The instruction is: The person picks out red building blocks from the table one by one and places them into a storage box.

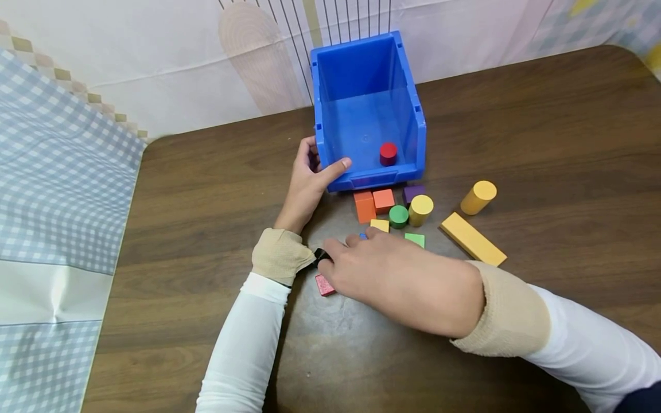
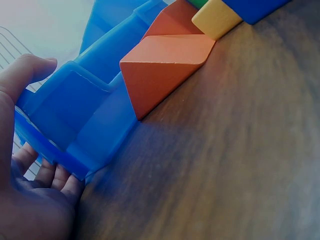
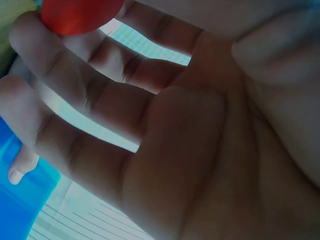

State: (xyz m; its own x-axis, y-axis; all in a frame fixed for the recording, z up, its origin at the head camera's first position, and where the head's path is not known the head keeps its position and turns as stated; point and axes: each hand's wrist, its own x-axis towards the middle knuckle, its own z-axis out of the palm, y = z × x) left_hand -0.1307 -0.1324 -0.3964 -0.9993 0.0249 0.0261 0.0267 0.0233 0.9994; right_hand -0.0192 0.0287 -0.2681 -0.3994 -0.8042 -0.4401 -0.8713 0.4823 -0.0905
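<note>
A blue bin (image 1: pixel 372 182) stands at the back of the table with a red cylinder (image 1: pixel 388 155) inside near its front lip. My left hand (image 1: pixel 307 183) grips its front left corner, the thumb over the wall and the fingers outside and below, as the left wrist view (image 2: pixel 42 200) shows. Over the table in front, my right hand (image 1: pixel 382 272) curls its fingers at a red block (image 1: pixel 325 285). In the right wrist view, a red piece (image 3: pixel 82 15) with a rounded edge sits at the fingertips of this hand (image 3: pixel 125 115); the thumb's grip is mostly hidden.
Close before the bin lie orange blocks (image 1: pixel 365 207), a purple block (image 1: pixel 412 193), a green cylinder (image 1: pixel 399 217), a yellow cylinder (image 1: pixel 420 210) and a light green block (image 1: pixel 415 239). Farther right are a standing yellow cylinder (image 1: pixel 478 198) and a long yellow block (image 1: pixel 472 238).
</note>
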